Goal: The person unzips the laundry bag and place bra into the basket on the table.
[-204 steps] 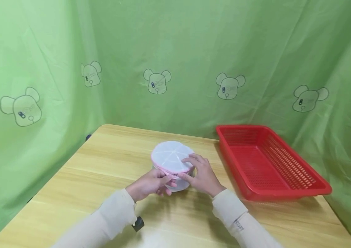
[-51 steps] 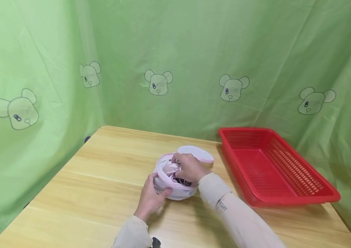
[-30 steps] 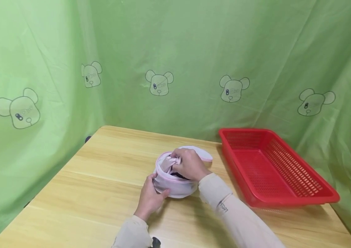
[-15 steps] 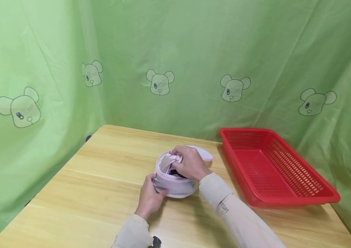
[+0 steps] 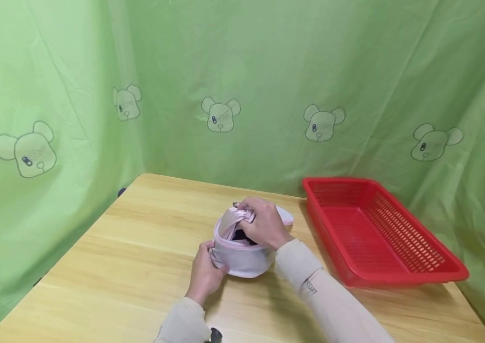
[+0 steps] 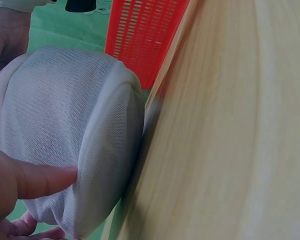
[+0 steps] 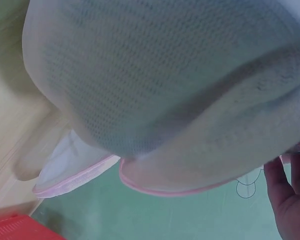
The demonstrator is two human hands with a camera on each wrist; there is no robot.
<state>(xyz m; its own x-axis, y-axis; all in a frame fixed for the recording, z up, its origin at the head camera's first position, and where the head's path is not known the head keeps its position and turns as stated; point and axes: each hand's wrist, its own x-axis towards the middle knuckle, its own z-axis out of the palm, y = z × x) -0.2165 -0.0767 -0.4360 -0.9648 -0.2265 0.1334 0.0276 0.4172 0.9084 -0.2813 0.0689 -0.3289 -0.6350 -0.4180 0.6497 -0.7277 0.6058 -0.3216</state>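
Observation:
A round white mesh laundry bag (image 5: 244, 262) with pink piping stands unzipped on the table, its flat lid (image 5: 286, 216) folded back behind it. My left hand (image 5: 204, 274) grips the bag's left side; in the left wrist view the thumb (image 6: 47, 180) presses the mesh (image 6: 55, 110) and the fingers reach round the far side. My right hand (image 5: 263, 224) pinches a pale pink satiny garment (image 5: 230, 223) at the mouth, partly lifted above the rim. Something black (image 5: 241, 236) shows inside the bag. In the right wrist view, the bag's mesh (image 7: 165, 90) fills most of the picture.
A red plastic basket (image 5: 366, 238) with slotted sides stands at the right of the wooden table (image 5: 118, 267). A green curtain (image 5: 263, 57) with bear-head prints hangs behind. A small black object (image 5: 215, 335) sits beside my left sleeve.
The bag was closed at first; its lid now lies folded back. My right hand has reached in, taken the pink garment and drawn it upward. My left hand has moved to the bag's side.

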